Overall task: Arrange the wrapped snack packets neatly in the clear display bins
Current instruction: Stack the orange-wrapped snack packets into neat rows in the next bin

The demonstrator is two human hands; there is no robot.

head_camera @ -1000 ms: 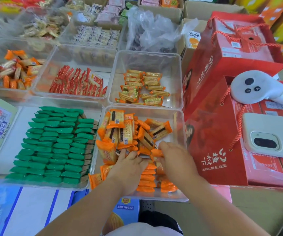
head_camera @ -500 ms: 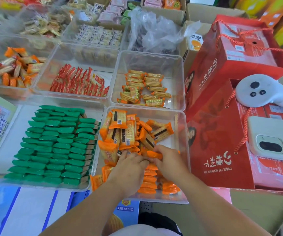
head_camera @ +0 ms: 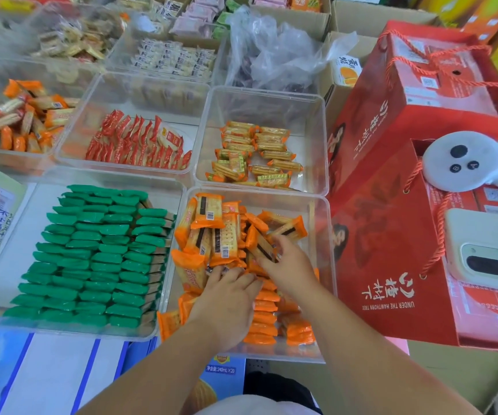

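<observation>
Shop stock filled the view: cartons at the back, a crumpled plastic bag [head_camera: 274, 52] behind the bins, and red gift boxes [head_camera: 391, 265] along the right side. On those boxes lay a white controller [head_camera: 466, 163] and a phone [head_camera: 487, 253], camera side up.

Clear bins stood edge to edge in rows. The near-left bin [head_camera: 8, 250] held green packets [head_camera: 92, 259] in tidy overlapping rows covering most of its floor. Behind it, red packets [head_camera: 136, 145] stood in a line along the near edge of their bin. To the right of those, gold packets [head_camera: 256, 157] lay in two rough columns in another bin. At the far left, a loose heap [head_camera: 23, 121] of orange-ended wrappers filled a further bin.

Work was confined to the near-right bin [head_camera: 319, 223]. Its orange packets [head_camera: 208, 232] were in two conditions. An untidy pile covered the far half and ran down the left wall, with several packets tilted or on edge. A flat row [head_camera: 264, 319] ran toward the near edge at the middle.

Both hands were inside this bin, close together. The left hand [head_camera: 226, 301] lay palm down near the bin's middle, fingers pushed forward among the packets with their tips hidden. Whether it held anything could not be determined. The right hand [head_camera: 289, 265], just beside it toward the right wall, pinched a dark-striped packet [head_camera: 261, 247] between thumb and fingers. That packet lay slanted on top of the pile.
</observation>
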